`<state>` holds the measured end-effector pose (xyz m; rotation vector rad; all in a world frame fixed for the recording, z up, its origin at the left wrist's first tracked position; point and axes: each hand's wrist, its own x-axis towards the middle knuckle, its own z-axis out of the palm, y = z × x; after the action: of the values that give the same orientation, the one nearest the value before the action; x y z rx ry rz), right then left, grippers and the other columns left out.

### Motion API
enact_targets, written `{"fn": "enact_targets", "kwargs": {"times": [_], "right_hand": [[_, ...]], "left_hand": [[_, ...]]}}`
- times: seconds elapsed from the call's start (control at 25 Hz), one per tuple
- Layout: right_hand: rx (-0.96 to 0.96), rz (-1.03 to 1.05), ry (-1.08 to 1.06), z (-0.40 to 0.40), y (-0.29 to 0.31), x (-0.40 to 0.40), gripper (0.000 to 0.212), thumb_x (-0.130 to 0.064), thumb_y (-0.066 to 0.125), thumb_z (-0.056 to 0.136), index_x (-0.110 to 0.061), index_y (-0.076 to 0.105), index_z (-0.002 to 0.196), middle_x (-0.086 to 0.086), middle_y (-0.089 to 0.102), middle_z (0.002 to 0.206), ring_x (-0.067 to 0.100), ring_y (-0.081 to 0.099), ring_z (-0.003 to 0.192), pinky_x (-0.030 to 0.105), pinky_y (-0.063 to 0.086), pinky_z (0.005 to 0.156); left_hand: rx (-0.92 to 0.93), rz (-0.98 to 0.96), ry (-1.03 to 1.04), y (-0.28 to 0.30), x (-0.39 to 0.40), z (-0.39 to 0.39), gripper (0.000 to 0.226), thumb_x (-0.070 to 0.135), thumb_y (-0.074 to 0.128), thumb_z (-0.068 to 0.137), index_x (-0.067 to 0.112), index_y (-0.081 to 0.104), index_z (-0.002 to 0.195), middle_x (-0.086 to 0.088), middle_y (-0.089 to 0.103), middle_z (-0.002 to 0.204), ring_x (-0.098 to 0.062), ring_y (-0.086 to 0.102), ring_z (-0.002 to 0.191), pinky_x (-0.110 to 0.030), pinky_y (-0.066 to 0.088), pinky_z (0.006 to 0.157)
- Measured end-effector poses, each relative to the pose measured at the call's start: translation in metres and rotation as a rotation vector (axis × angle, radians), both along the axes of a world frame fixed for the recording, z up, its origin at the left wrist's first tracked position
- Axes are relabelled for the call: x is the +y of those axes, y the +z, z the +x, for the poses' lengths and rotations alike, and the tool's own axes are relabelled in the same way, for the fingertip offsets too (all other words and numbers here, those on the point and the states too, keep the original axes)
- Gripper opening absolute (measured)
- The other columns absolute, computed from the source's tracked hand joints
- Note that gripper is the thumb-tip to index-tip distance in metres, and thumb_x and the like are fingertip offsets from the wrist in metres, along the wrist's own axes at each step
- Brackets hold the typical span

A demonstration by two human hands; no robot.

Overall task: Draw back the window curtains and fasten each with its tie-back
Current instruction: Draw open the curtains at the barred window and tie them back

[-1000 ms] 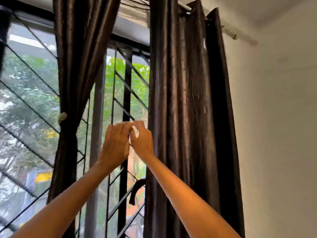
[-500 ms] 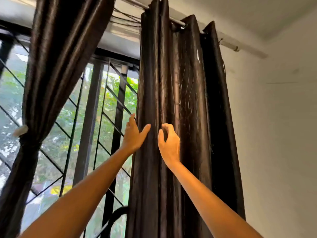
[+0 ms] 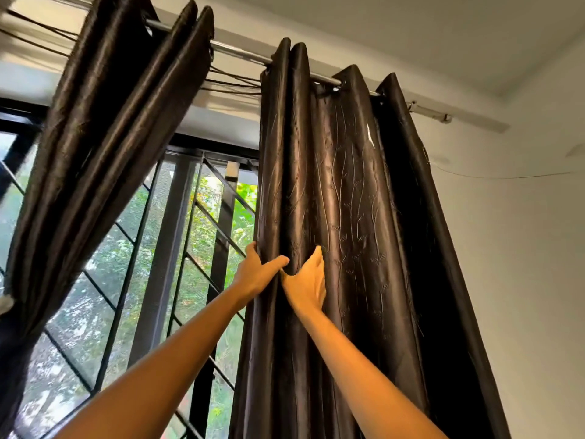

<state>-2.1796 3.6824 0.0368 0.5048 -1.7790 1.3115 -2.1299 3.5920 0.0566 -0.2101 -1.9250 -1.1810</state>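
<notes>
Rod (image 3: 240, 53) first: we take the chrome curtain rod as our landmark, running from the upper left down toward the wall on the right. Below its right half hangs the right curtain (image 3: 348, 217), dark brown, in loose folds, its window-side edge free and upright. Our left hand (image 3: 258, 274) grips that leading edge, fingers behind the fold and thumb across the front. Our right hand (image 3: 308, 282) lies open and flat on the fabric just beside it, thumb tucked into the same fold. Below the rod's left half the left curtain (image 3: 104, 144) is gathered and slants away to the left edge, where a pale tie-back (image 3: 5, 304) cinches it. Between the two curtains, under the rod's middle, the window grille (image 3: 190, 248) stands uncovered. A bare stretch of rod separates the curtains, and only a short stretch is left between the right curtain and the rod's bracket (image 3: 443, 117).

Half a second ago our hands were apart, hovering in front of the folds; now they close on the leading edge, and the view tilts higher toward the rod.
</notes>
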Motion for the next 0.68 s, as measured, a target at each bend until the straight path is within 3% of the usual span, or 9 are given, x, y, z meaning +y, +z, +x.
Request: {"fn": "enact_targets", "kwargs": {"times": [0.08, 0.12, 0.2, 0.28, 0.44, 0.52, 0.6, 0.68], "right_hand": [[-0.064, -0.026, -0.014, -0.010, 0.004, -0.003, 0.089, -0.029, 0.063, 0.083, -0.006, 0.005, 0.147, 0.018, 0.029, 0.148, 0.032, 0.034, 0.135, 0.043, 0.036, 0.105], [-0.099, -0.035, -0.015, -0.013, 0.005, -0.003, 0.080, -0.023, 0.062, 0.084, -0.004, 0.014, 0.145, 0.020, 0.041, 0.141, 0.034, 0.043, 0.127, 0.042, 0.042, 0.098], [-0.092, -0.056, -0.008, -0.017, -0.004, -0.001, 0.049, -0.011, 0.059, 0.081, -0.003, 0.046, 0.127, 0.021, 0.060, 0.118, 0.036, 0.058, 0.108, 0.040, 0.049, 0.082], [-0.042, -0.065, -0.025, -0.016, -0.019, 0.003, 0.030, -0.005, 0.057, 0.078, -0.003, 0.060, 0.108, 0.020, 0.066, 0.103, 0.037, 0.062, 0.097, 0.039, 0.051, 0.075], [0.039, 0.000, -0.089, -0.026, -0.073, 0.006, 0.037, -0.007, 0.059, 0.081, -0.007, 0.059, 0.117, 0.019, 0.066, 0.107, 0.035, 0.060, 0.102, 0.036, 0.047, 0.078], [0.068, -0.058, 0.010, -0.029, -0.100, 0.003, 0.031, -0.002, 0.057, 0.081, -0.007, 0.064, 0.112, 0.014, 0.070, 0.100, 0.024, 0.065, 0.094, 0.029, 0.048, 0.071], [0.008, -0.283, 0.252, -0.022, -0.120, -0.002, 0.024, -0.003, 0.050, 0.088, -0.008, 0.070, 0.100, 0.000, 0.070, 0.082, 0.000, 0.065, 0.070, 0.021, 0.046, 0.064], [-0.051, -0.376, 0.345, -0.023, -0.143, -0.004, 0.026, -0.007, 0.044, 0.094, -0.008, 0.070, 0.097, -0.012, 0.066, 0.075, -0.010, 0.060, 0.062, 0.011, 0.045, 0.060]], "left_hand": [[-0.035, -0.036, -0.025, -0.003, -0.002, -0.009, 0.105, 0.048, 0.069, 0.062, 0.016, 0.013, 0.145, -0.012, 0.042, 0.140, -0.031, 0.045, 0.124, -0.038, 0.039, 0.103], [-0.042, -0.039, -0.036, -0.004, -0.002, -0.012, 0.103, 0.045, 0.065, 0.061, 0.016, 0.014, 0.145, -0.011, 0.042, 0.140, -0.031, 0.045, 0.124, -0.039, 0.039, 0.104], [-0.026, 0.025, -0.083, -0.013, -0.006, -0.019, 0.087, 0.036, 0.059, 0.063, 0.012, 0.027, 0.140, -0.013, 0.051, 0.131, -0.031, 0.052, 0.117, -0.041, 0.042, 0.101], [0.036, 0.080, -0.128, -0.024, -0.003, -0.016, 0.069, 0.030, 0.058, 0.065, 0.011, 0.040, 0.129, -0.011, 0.060, 0.115, -0.029, 0.058, 0.106, -0.043, 0.046, 0.097], [0.034, 0.052, -0.195, -0.070, 0.010, -0.027, 0.075, 0.030, 0.061, 0.060, 0.016, 0.040, 0.130, -0.011, 0.062, 0.115, -0.027, 0.061, 0.103, -0.042, 0.049, 0.094], [0.044, -0.010, -0.118, -0.093, 0.019, -0.029, 0.073, 0.024, 0.059, 0.064, 0.011, 0.038, 0.132, -0.014, 0.062, 0.115, -0.028, 0.061, 0.102, -0.038, 0.050, 0.089], [0.066, -0.069, -0.057, -0.113, 0.025, -0.031, 0.071, 0.021, 0.051, 0.062, 0.009, 0.040, 0.131, -0.015, 0.063, 0.108, -0.029, 0.061, 0.097, -0.033, 0.052, 0.082], [0.084, -0.124, -0.025, -0.140, 0.029, -0.035, 0.063, 0.011, 0.051, 0.068, 0.007, 0.041, 0.130, -0.013, 0.062, 0.094, -0.027, 0.060, 0.085, -0.018, 0.049, 0.066]]}}
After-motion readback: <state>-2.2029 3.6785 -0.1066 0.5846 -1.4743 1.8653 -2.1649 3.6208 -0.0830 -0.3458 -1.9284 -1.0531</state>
